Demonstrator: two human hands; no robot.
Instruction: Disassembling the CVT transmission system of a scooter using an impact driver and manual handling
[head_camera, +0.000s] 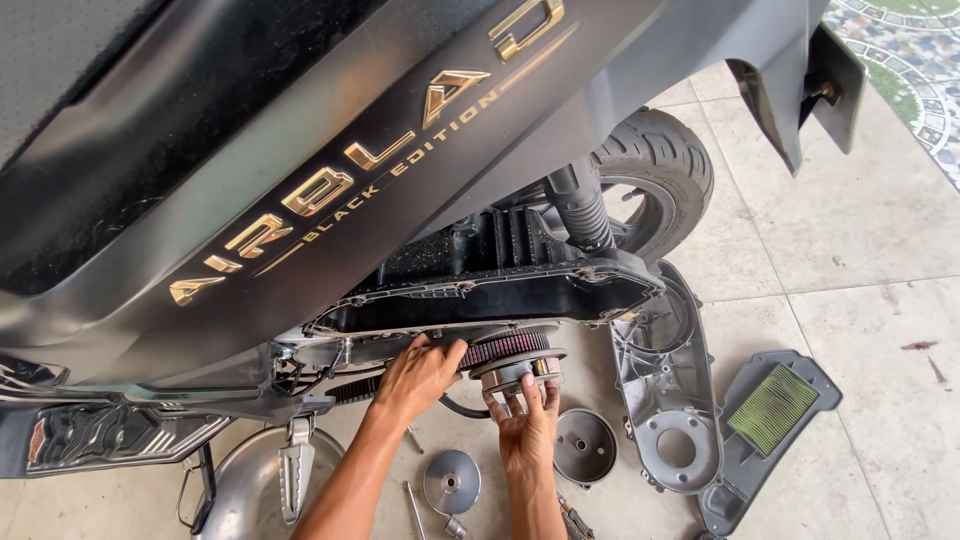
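Both hands grip the clutch pulley assembly at the scooter's open transmission case, left hand on its ribbed edge, right hand cupping underneath; it looks heavy, rigid, probably greasy, best held by the rim.

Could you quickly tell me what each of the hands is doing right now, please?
Left hand: fingers curled on the drive belt at the clutch pulley.
Right hand: closed around the clutch pulley from below, supporting it.
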